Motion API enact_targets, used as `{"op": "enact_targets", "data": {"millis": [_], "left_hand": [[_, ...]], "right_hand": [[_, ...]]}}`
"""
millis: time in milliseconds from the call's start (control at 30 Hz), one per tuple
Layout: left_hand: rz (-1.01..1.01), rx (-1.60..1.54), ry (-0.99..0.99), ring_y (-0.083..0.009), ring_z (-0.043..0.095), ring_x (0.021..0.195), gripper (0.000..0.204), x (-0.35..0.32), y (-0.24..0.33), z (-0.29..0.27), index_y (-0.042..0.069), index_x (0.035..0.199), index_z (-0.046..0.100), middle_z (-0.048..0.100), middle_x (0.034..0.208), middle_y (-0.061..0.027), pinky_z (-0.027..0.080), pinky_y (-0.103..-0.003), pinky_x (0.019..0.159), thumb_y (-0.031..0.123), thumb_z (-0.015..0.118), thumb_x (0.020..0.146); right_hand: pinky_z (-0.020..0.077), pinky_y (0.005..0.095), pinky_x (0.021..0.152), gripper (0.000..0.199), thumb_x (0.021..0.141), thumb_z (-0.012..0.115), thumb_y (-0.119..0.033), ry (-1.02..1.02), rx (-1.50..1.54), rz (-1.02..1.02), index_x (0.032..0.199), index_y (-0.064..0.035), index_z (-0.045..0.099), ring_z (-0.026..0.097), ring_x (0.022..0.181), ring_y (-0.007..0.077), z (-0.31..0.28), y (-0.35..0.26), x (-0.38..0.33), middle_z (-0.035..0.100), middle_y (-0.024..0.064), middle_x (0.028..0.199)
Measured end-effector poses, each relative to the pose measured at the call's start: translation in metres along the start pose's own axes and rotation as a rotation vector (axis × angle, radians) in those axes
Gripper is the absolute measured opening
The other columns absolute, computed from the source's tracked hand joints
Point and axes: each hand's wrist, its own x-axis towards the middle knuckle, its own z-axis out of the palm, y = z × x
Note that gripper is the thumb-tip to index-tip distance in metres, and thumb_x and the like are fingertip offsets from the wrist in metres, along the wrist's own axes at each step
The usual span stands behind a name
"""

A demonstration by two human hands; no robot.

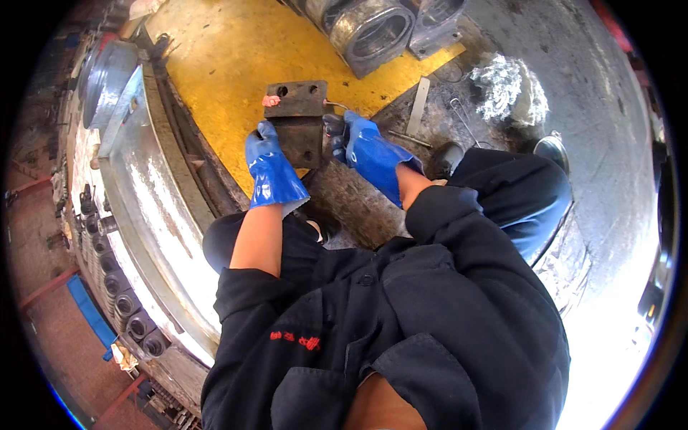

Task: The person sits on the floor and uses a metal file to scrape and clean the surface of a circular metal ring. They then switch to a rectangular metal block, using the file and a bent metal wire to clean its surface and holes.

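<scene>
My left hand (265, 154), in a blue rubber glove, is closed on the left edge of a dark metal block (299, 140) with a round hole near its near end. At the block's right edge my right hand (356, 140), gloved the same way, is curled with its fingertips against the side; part of its grip is hidden. Directly beyond the block, touching or very close to it, is a dark metal plate (297, 99) with two round holes. A small pink scrap (271, 100) lies on that plate's left end.
Large ring-shaped metal castings (373, 32) stand at the far side on the yellow floor (215, 57). To the right are a flat metal strip (418, 106), a thin rod (410, 139) and crumpled clear plastic (505, 89). A long metal beam (154, 193) runs along my left.
</scene>
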Motion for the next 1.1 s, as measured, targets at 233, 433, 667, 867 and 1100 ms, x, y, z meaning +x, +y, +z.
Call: {"op": "enact_targets", "data": {"millis": [233,433,667,867,1100], "left_hand": [[0.026,0.094,0.063,-0.0451,0.067,0.089,0.062,0.002,0.003,-0.009,-0.007,0.098,0.070,0.070,0.091,-0.0290,0.051,-0.050,0.079,0.052,0.051,0.097],[-0.012,0.052,0.026,-0.0465,0.067,0.091,0.062,0.005,-0.002,-0.004,-0.005,0.098,0.071,0.070,0.094,-0.0295,0.052,-0.050,0.080,0.053,0.050,0.097],[0.011,0.125,0.167,-0.0461,0.067,0.090,0.060,-0.006,0.016,-0.017,-0.005,0.098,0.072,0.071,0.094,-0.0284,0.052,-0.050,0.080,0.051,0.050,0.097],[-0.018,0.121,0.108,-0.0458,0.067,0.092,0.057,-0.017,0.026,-0.014,-0.005,0.098,0.071,0.070,0.094,-0.0296,0.051,-0.050,0.080,0.048,0.050,0.097],[0.013,0.083,0.125,-0.0466,0.066,0.094,0.056,0.001,0.007,-0.023,-0.002,0.097,0.072,0.069,0.096,-0.0282,0.051,-0.051,0.081,0.049,0.049,0.096]], "right_hand": [[0.0285,0.0307,0.045,0.041,0.103,0.042,-0.044,0.122,0.055,0.223,0.108,-0.0169,0.072,0.037,0.049,0.0096,-0.046,-0.036,-0.023,0.055,-0.0057,0.070],[0.0306,0.0314,0.043,0.041,0.104,0.043,-0.044,0.116,-0.046,0.121,0.106,-0.0145,0.072,0.040,0.048,0.0127,0.016,-0.010,-0.012,0.055,-0.0028,0.068],[0.0334,0.0329,0.046,0.043,0.104,0.041,-0.046,-0.118,0.177,0.344,0.102,-0.0163,0.072,0.045,0.050,0.0166,-0.073,-0.040,-0.013,0.060,0.0007,0.073],[0.0298,0.0310,0.043,0.041,0.104,0.042,-0.047,0.082,-0.046,0.140,0.107,-0.0174,0.071,0.037,0.047,0.0129,0.010,-0.009,-0.007,0.055,-0.0012,0.069],[0.0306,0.0326,0.046,0.045,0.102,0.043,-0.053,0.077,-0.042,0.138,0.114,-0.0196,0.070,0.036,0.047,0.0145,-0.056,-0.047,-0.055,0.053,-0.0007,0.070]]}}
